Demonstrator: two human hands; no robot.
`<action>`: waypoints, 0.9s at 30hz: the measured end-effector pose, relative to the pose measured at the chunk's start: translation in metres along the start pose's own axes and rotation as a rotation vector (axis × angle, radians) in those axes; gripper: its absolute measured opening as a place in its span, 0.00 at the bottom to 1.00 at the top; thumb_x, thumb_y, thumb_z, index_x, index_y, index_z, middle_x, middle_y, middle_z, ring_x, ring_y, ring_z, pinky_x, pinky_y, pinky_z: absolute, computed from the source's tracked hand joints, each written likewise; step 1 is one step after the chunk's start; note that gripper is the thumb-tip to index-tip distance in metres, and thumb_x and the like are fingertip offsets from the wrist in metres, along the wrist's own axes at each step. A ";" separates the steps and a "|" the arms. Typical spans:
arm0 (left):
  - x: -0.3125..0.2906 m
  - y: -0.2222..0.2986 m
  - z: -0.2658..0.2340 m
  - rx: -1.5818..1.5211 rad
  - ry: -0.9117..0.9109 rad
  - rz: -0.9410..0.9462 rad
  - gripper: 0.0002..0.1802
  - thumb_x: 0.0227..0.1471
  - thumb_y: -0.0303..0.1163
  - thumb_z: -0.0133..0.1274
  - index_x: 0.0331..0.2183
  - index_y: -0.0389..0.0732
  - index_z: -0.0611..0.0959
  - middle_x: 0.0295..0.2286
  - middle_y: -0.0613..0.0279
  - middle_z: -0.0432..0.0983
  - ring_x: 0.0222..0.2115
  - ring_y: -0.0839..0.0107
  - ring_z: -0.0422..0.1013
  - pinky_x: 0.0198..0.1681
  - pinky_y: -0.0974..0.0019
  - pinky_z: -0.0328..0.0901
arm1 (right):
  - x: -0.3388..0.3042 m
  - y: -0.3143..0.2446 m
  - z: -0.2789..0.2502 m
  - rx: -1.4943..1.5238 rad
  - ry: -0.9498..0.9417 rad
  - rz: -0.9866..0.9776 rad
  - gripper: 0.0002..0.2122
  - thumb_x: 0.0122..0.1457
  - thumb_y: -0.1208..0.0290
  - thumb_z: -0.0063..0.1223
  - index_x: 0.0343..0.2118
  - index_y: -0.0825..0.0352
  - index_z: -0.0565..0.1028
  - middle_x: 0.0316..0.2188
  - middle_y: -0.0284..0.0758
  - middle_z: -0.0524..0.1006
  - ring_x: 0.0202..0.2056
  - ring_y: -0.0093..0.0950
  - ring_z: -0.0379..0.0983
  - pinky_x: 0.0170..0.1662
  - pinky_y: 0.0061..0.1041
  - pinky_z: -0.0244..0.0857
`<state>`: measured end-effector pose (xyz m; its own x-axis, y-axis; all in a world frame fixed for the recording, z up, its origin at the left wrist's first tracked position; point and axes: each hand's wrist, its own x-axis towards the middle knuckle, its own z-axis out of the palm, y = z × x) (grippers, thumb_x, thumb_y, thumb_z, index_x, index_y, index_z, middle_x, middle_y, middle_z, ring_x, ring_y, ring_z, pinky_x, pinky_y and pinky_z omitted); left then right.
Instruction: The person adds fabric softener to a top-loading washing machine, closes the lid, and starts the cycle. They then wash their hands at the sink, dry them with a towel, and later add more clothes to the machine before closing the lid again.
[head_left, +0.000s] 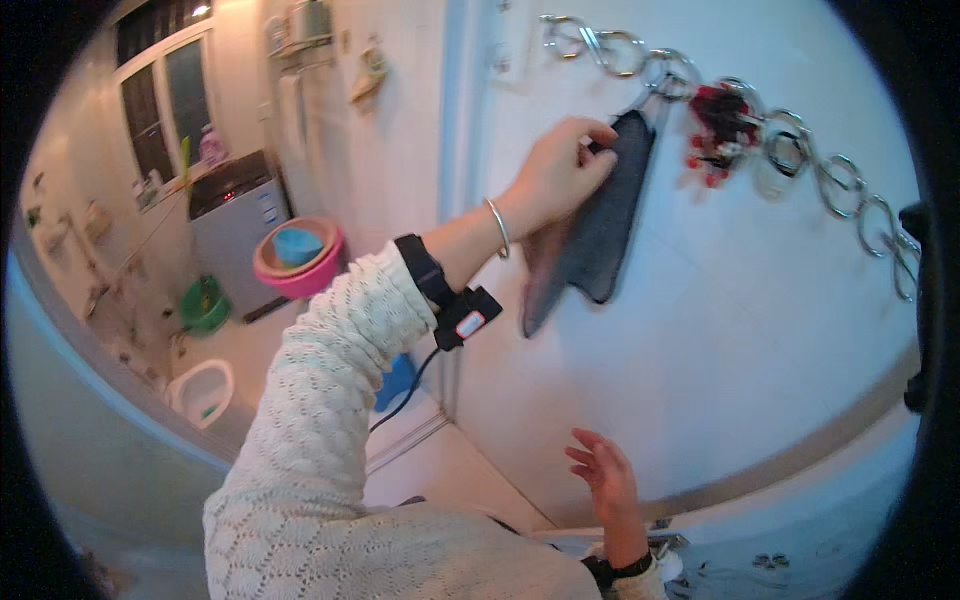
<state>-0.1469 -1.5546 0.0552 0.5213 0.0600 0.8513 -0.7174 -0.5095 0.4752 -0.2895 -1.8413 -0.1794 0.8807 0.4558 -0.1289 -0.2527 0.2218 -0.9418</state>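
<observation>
A dark grey cloth (610, 225) hangs by a loop from a row of metal rings (668, 75) on the white wall. Its lower part fans out to the left in two points. My left hand (565, 170) is raised to the cloth's upper left edge, its fingers curled against the fabric; the fingertips are partly hidden. Lower down, my right hand (605, 475) is held up away from the wall, fingers apart and nothing in them. A red and black beaded or knitted item (722, 125), blurred, hangs from the rings right of the cloth.
Through a doorway on the left are a washing machine (235, 225), a pink basin (315, 280) with smaller basins stacked in it, a green basin (205, 305) and a squat toilet (203, 392). A black cable (408, 398) runs from the device on my left wrist.
</observation>
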 end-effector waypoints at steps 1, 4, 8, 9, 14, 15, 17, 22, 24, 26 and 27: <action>-0.015 -0.005 -0.007 0.051 -0.019 0.005 0.16 0.50 0.33 0.57 0.41 0.38 0.77 0.35 0.59 0.75 0.31 0.73 0.72 0.35 0.69 0.69 | 0.002 0.008 -0.006 0.018 0.025 0.028 0.16 0.64 0.62 0.44 0.49 0.66 0.70 0.49 0.38 0.72 0.45 0.32 0.73 0.43 0.28 0.67; -0.072 -0.015 -0.043 0.119 -0.119 -0.089 0.15 0.50 0.34 0.57 0.41 0.41 0.78 0.34 0.60 0.74 0.30 0.74 0.71 0.33 0.70 0.68 | 0.012 0.029 -0.017 0.046 0.090 0.109 0.14 0.64 0.63 0.44 0.47 0.64 0.71 0.44 0.37 0.75 0.41 0.30 0.74 0.39 0.26 0.68; -0.175 -0.062 -0.116 0.255 -0.256 -0.275 0.12 0.51 0.33 0.56 0.39 0.42 0.79 0.33 0.62 0.72 0.30 0.74 0.69 0.33 0.70 0.67 | 0.033 0.053 -0.012 0.069 0.098 0.208 0.12 0.64 0.64 0.44 0.45 0.64 0.72 0.38 0.34 0.76 0.36 0.27 0.74 0.36 0.25 0.67; -0.203 -0.070 -0.137 0.268 -0.260 -0.359 0.12 0.51 0.33 0.56 0.39 0.41 0.79 0.33 0.61 0.72 0.30 0.73 0.69 0.33 0.70 0.67 | 0.041 0.061 -0.008 0.074 0.095 0.234 0.12 0.64 0.64 0.44 0.44 0.63 0.72 0.37 0.34 0.76 0.35 0.26 0.74 0.36 0.25 0.66; -0.346 -0.070 -0.252 0.414 -0.270 -0.839 0.14 0.52 0.35 0.56 0.41 0.41 0.79 0.37 0.58 0.73 0.33 0.69 0.70 0.37 0.67 0.67 | 0.091 0.083 0.035 0.018 -0.009 0.362 0.11 0.63 0.63 0.45 0.43 0.62 0.71 0.32 0.31 0.74 0.32 0.25 0.71 0.35 0.23 0.65; -0.379 -0.062 -0.269 0.455 -0.244 -0.903 0.15 0.52 0.36 0.56 0.41 0.41 0.79 0.38 0.58 0.73 0.33 0.69 0.71 0.38 0.67 0.68 | 0.098 0.088 0.042 0.007 -0.026 0.381 0.11 0.63 0.63 0.45 0.43 0.62 0.71 0.32 0.31 0.74 0.32 0.24 0.71 0.35 0.23 0.65; -0.434 -0.051 -0.299 0.524 -0.180 -1.050 0.16 0.52 0.37 0.56 0.42 0.41 0.79 0.39 0.57 0.73 0.34 0.68 0.72 0.39 0.67 0.68 | 0.120 0.100 0.058 -0.026 -0.060 0.395 0.12 0.63 0.63 0.45 0.44 0.62 0.71 0.33 0.31 0.75 0.31 0.24 0.71 0.35 0.24 0.65; -0.561 0.008 -0.370 0.500 0.140 -1.416 0.19 0.52 0.37 0.56 0.44 0.37 0.78 0.37 0.58 0.77 0.33 0.71 0.73 0.38 0.68 0.68 | 0.172 0.132 0.137 -0.050 -0.233 0.421 0.13 0.63 0.63 0.45 0.48 0.61 0.69 0.33 0.31 0.75 0.32 0.23 0.71 0.34 0.23 0.64; -0.598 0.027 -0.392 0.469 0.213 -1.475 0.20 0.52 0.38 0.56 0.44 0.36 0.78 0.37 0.58 0.78 0.34 0.70 0.73 0.39 0.67 0.68 | 0.187 0.143 0.178 -0.103 -0.261 0.466 0.14 0.63 0.63 0.45 0.50 0.60 0.68 0.34 0.31 0.75 0.33 0.23 0.72 0.35 0.22 0.64; -0.636 0.043 -0.409 0.455 0.243 -1.533 0.21 0.52 0.40 0.56 0.44 0.36 0.78 0.37 0.57 0.78 0.36 0.68 0.74 0.40 0.66 0.68 | 0.197 0.153 0.211 -0.152 -0.294 0.491 0.15 0.63 0.63 0.45 0.51 0.60 0.68 0.34 0.31 0.75 0.33 0.22 0.72 0.35 0.21 0.65; -0.650 0.049 -0.412 0.440 0.252 -1.608 0.22 0.52 0.40 0.56 0.44 0.36 0.78 0.38 0.56 0.78 0.37 0.68 0.74 0.41 0.65 0.68 | 0.203 0.159 0.224 -0.173 -0.314 0.504 0.15 0.63 0.63 0.46 0.51 0.60 0.67 0.35 0.31 0.76 0.34 0.22 0.72 0.36 0.21 0.65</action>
<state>-0.7118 -1.2648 -0.3833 0.4314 0.8236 -0.3683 0.6277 0.0193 0.7782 -0.2401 -1.5206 -0.2854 0.5029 0.7061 -0.4985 -0.5151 -0.2184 -0.8289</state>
